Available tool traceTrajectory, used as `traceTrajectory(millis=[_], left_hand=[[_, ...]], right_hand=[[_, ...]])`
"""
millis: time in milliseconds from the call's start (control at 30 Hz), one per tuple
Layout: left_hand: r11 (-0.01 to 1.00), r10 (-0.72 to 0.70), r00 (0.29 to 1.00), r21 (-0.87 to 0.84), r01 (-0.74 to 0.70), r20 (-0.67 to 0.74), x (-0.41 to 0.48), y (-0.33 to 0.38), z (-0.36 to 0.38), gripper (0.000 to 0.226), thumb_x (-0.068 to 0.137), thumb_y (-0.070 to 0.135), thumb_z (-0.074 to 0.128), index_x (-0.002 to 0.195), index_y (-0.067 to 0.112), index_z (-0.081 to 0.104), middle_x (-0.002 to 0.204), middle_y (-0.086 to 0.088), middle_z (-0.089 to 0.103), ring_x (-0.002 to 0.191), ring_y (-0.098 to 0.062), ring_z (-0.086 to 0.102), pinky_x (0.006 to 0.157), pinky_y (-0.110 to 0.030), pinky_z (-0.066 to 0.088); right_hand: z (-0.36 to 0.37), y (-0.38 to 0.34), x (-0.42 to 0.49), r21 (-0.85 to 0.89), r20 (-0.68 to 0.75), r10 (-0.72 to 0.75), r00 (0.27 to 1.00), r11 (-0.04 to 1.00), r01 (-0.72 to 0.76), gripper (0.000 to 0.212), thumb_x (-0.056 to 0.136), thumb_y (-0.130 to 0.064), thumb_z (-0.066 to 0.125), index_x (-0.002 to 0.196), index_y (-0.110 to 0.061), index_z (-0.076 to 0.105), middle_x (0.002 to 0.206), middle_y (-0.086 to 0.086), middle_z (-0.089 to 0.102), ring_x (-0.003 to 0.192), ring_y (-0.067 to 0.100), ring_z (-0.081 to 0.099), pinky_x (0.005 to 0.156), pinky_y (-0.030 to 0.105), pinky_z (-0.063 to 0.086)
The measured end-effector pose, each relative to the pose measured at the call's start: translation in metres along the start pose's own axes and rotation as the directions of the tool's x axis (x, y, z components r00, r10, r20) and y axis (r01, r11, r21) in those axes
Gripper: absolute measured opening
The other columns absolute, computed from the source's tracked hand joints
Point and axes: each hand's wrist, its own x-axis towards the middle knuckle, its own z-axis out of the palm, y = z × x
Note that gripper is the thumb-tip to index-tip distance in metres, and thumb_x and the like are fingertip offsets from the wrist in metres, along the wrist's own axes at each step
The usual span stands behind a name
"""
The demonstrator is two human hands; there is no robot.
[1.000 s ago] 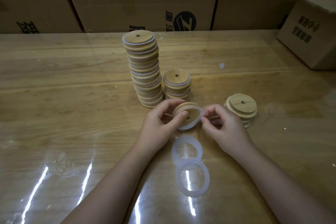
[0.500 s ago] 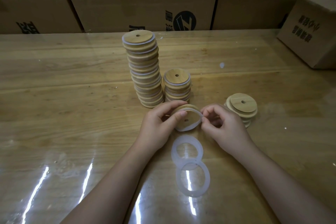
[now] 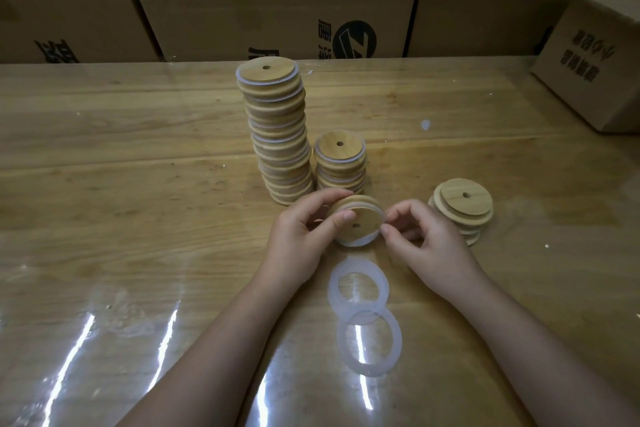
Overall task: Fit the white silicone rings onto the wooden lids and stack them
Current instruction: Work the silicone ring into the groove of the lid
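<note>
While two spare silicone rings (image 3: 360,313) lay overlapping near the worktop's (image 3: 138,184) front edge, a person's left hand (image 3: 298,236) gripped a tilted wooden lid (image 3: 360,218) by its rim, fingers curled, and the right hand (image 3: 426,239) pinched the white ring (image 3: 356,242) at the lid's right side. If the stretched ring slipped that pinch, it would likely spring off. Beyond, mid-worktop, stood a short stack (image 3: 341,163) and a leaning tall stack (image 3: 277,135) of ringed lids, which a nudge might topple; bare lids (image 3: 460,204) sat right, cardboard boxes (image 3: 277,21) behind.

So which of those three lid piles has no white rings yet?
The low pile at right: bare wood only. The tall stack and short stack beside it show white rings between lids.
</note>
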Motion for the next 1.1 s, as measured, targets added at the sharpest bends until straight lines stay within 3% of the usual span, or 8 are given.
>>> traceTrajectory(millis=[133,333,533,733,867,1000,1100], left_hand=[[0.996,-0.029,1.0,-0.083,0.029,0.0,0.0003,-0.0003,-0.0016,0.022,0.079,0.02,0.07,0.1,0.026,0.065,0.092,0.004,0.071,0.084,-0.011,0.065,0.078,-0.029,0.053],[0.991,-0.077,0.996,-0.105,0.082,0.047,0.0022,-0.0016,-0.0005,0.023,0.076,0.012,0.073,0.094,0.025,0.065,0.085,0.012,0.07,0.078,-0.004,0.064,0.073,-0.02,0.051],[0.994,-0.083,0.996,-0.073,0.084,0.014,0.0023,-0.004,0.0006,0.024,0.081,0.006,0.07,0.098,0.022,0.064,0.097,-0.007,0.07,0.09,-0.029,0.066,0.084,-0.044,0.053],[0.992,-0.09,0.995,-0.082,0.093,0.033,0.0025,-0.0037,0.0007,0.022,0.083,0.003,0.066,0.101,0.015,0.063,0.097,-0.009,0.069,0.087,-0.017,0.065,0.083,-0.037,0.053],[0.99,-0.093,0.995,-0.104,0.097,0.045,0.0035,-0.0037,0.0003,0.021,0.084,0.001,0.064,0.104,0.008,0.062,0.099,-0.016,0.068,0.089,-0.019,0.064,0.085,-0.039,0.052],[0.99,-0.079,0.994,-0.114,0.088,0.079,0.0039,-0.0035,-0.0014,0.021,0.085,0.0,0.062,0.105,0.004,0.062,0.094,-0.006,0.068,0.086,-0.012,0.064,0.081,-0.03,0.051],[0.989,-0.072,0.994,-0.127,0.082,0.08,0.0029,-0.0035,-0.0009,0.019,0.086,0.002,0.063,0.103,0.009,0.062,0.094,-0.006,0.067,0.088,-0.015,0.062,0.083,-0.035,0.05]], right_hand=[[-0.0006,-0.0018,-0.0002,-0.036,0.041,-0.018,0.999,0.999,0.02,0.012,0.08,-0.006,0.069,0.078,-0.015,0.061,0.077,-0.008,0.061,0.068,0.002,0.056,0.062,0.01,0.043],[-0.0012,-0.0018,0.0014,-0.019,0.008,0.004,1.0,1.0,-0.004,0.013,0.08,-0.001,0.066,0.076,-0.011,0.059,0.078,-0.004,0.059,0.067,0.007,0.054,0.061,0.014,0.044],[-0.001,-0.003,0.0018,-0.035,-0.004,0.001,1.0,0.999,-0.001,0.017,0.079,0.001,0.065,0.074,-0.013,0.057,0.078,-0.005,0.058,0.068,0.014,0.056,0.063,0.023,0.046],[-0.0015,-0.0034,0.0012,-0.027,-0.007,0.023,1.0,0.999,-0.023,0.018,0.078,0.003,0.065,0.073,-0.012,0.057,0.076,-0.006,0.057,0.065,0.009,0.053,0.059,0.012,0.042],[-0.0019,-0.0041,0.0017,-0.003,0.001,0.052,0.999,0.999,-0.052,0.02,0.079,0.002,0.064,0.071,-0.014,0.055,0.074,-0.008,0.056,0.061,0.006,0.052,0.055,0.009,0.038],[-0.0022,-0.0039,0.0026,0.025,-0.001,0.069,0.998,0.997,-0.069,0.024,0.079,0.002,0.064,0.069,-0.018,0.054,0.073,-0.008,0.055,0.059,0.001,0.051,0.055,0.009,0.039],[-0.0018,-0.0031,0.0025,0.003,0.006,0.061,0.998,0.998,-0.061,0.026,0.078,0.003,0.064,0.07,-0.018,0.053,0.074,-0.007,0.055,0.059,0.003,0.051,0.056,0.009,0.039]])
